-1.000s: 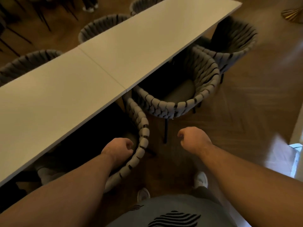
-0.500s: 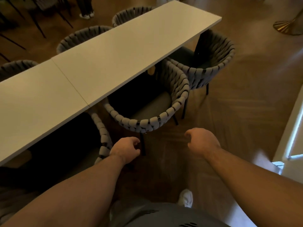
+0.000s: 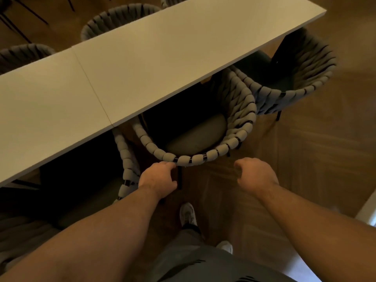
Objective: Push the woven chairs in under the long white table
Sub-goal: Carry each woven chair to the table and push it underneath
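Note:
The long white table [image 3: 162, 58] runs diagonally across the view. A grey woven chair [image 3: 203, 158] stands half under its near edge, its seat cushion and curved back rim sticking out towards me. My left hand [image 3: 157, 179] is loosely curled, and its fingertips touch the left end of that back rim. My right hand [image 3: 254, 176] is also loosely curled. It holds nothing and hovers over the floor just short of the rim's right side. Another woven chair [image 3: 127, 159] sits to the left, mostly under the table. A third woven chair [image 3: 295, 92] stands at the right end.
More woven chairs [image 3: 114, 19] line the table's far side. My shoe [image 3: 188, 213] stands on the wooden floor [image 3: 305, 159] right behind the middle chair. A white wall edge [image 3: 368, 210] is at the right. Dark thin chair legs [image 3: 20, 15] show at the top left.
I have stepped right from the left chair to the middle one. Both hands moved forward, and my left hand has reached the middle chair's back rim.

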Tool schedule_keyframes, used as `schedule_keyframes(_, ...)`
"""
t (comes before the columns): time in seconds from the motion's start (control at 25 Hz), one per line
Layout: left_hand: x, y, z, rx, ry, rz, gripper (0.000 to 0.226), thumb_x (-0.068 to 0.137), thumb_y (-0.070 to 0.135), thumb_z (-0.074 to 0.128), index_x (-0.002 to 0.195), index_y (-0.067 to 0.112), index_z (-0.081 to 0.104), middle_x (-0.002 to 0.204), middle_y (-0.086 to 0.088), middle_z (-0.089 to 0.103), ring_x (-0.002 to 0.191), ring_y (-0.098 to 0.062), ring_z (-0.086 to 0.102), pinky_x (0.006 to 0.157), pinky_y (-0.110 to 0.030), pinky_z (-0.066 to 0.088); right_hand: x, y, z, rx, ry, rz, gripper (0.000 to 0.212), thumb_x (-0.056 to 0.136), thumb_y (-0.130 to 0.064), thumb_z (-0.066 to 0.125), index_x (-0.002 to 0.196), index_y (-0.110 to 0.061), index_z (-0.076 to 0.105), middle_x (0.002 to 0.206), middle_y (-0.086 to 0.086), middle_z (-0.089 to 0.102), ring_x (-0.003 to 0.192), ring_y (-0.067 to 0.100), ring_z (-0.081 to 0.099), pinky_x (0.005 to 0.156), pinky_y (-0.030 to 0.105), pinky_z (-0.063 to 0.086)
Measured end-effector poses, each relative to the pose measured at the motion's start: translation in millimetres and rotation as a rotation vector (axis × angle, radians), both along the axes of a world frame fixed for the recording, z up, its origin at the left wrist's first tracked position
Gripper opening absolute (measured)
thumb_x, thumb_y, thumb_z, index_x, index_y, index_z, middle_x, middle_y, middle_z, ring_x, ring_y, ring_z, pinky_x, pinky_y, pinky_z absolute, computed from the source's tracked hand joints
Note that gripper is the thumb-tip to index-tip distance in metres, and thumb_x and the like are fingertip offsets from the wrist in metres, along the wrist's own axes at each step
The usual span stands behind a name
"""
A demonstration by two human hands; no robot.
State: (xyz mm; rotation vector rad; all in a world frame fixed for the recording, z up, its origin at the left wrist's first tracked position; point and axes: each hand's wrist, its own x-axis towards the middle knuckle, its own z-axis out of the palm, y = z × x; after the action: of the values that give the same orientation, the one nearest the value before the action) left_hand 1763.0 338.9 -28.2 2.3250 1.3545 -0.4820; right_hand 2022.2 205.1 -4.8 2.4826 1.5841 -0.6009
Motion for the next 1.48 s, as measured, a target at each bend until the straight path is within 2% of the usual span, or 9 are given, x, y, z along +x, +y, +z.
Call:
schedule_keyframes(0.28,25,48,-21,-0.147,-0.042,0.026,0.067,0.088,0.038,0.079,0.149,0.035,0.05,0.146,0.006,0.057,0.13,-0.018,0.056,0.104,-0.038,0.054,41,68,-9,-0.014,-0.041,0.059,0.048,0.09,-0.024,0.071,0.136,-0.031,0.063,0.129,-0.004,0.068,0.119,0.022,0.06,0.1,0.042,0.052)
schedule_keyframes(0.6,82,62,-53,-0.309,0.034,0.126,0.067,0.076,0.036,0.086,0.131,0.03,0.048,0.128,0.003,0.056,0.111,-0.02,0.056,0.091,-0.038,0.054,111,123,-73,-0.159,0.014,0.236,0.075,0.082,-0.044,0.078,0.148,-0.033,0.047,0.148,-0.001,0.053,0.14,0.026,0.046,0.12,0.055,0.035)
schedule_keyframes(0.68,102,59,-63,-0.315,0.086,0.165,0.07,0.074,0.038,0.087,0.132,0.03,0.048,0.129,0.002,0.057,0.114,-0.022,0.057,0.103,-0.044,0.05,130,137,-87,-0.204,0.018,0.337,0.075,0.084,-0.046,0.076,0.152,-0.033,0.044,0.152,0.0,0.051,0.143,0.026,0.044,0.123,0.057,0.03)
schedule_keyframes(0.76,123,55,-74,-0.314,0.169,0.162,0.077,0.074,0.042,0.086,0.139,0.029,0.047,0.136,0.001,0.057,0.125,-0.025,0.055,0.122,-0.05,0.033,150,149,-96,-0.27,0.0,0.446,0.077,0.087,-0.045,0.074,0.155,-0.031,0.04,0.156,0.002,0.046,0.147,0.028,0.04,0.126,0.058,0.023)
schedule_keyframes(0.88,156,49,-93,-0.336,0.311,0.126,0.089,0.075,0.053,0.082,0.151,0.03,0.041,0.144,-0.003,0.056,0.137,-0.03,0.049,0.127,-0.054,0.019,180,166,-104,-0.35,-0.041,0.571,0.071,0.09,-0.041,0.071,0.153,-0.028,0.041,0.155,0.003,0.046,0.147,0.028,0.04,0.127,0.059,0.019)
schedule_keyframes(0.96,172,46,-100,-0.333,0.363,0.109,0.079,0.083,0.048,0.076,0.153,0.032,0.042,0.146,-0.003,0.057,0.139,-0.031,0.048,0.128,-0.056,0.016,193,176,-110,-0.391,-0.08,0.655,0.062,0.09,-0.038,0.069,0.147,-0.029,0.047,0.147,0.002,0.053,0.14,0.027,0.047,0.125,0.058,0.021)
schedule_keyframes(1.12,182,58,-105,-0.318,0.381,0.127,0.051,0.097,0.029,0.062,0.146,0.034,0.05,0.136,-0.001,0.063,0.127,-0.028,0.056,0.115,-0.048,0.035,198,194,-128,-0.45,-0.157,0.786,0.054,0.092,-0.036,0.064,0.144,-0.03,0.051,0.141,0.0,0.059,0.131,0.026,0.055,0.127,0.058,0.016)
schedule_keyframes(1.32,156,64,-107,-0.345,0.384,0.155,0.045,0.091,0.045,0.061,0.135,0.034,0.056,0.112,-0.001,0.063,0.109,-0.027,0.06,0.104,-0.05,0.041,187,208,-147,-0.508,-0.193,0.846,0.058,0.097,-0.036,0.059,0.153,-0.038,0.045,0.15,-0.002,0.057,0.138,0.026,0.052,0.128,0.056,0.016)
schedule_keyframes(1.48,151,64,-105,-0.309,0.392,0.171,0.033,0.093,0.041,0.062,0.122,0.026,0.062,0.098,-0.001,0.056,0.093,-0.025,0.054,0.096,-0.048,0.042,180,208,-152,-0.507,-0.238,0.874,0.058,0.102,-0.03,0.054,0.157,-0.042,0.041,0.15,-0.004,0.057,0.139,0.024,0.052,0.129,0.055,0.016)
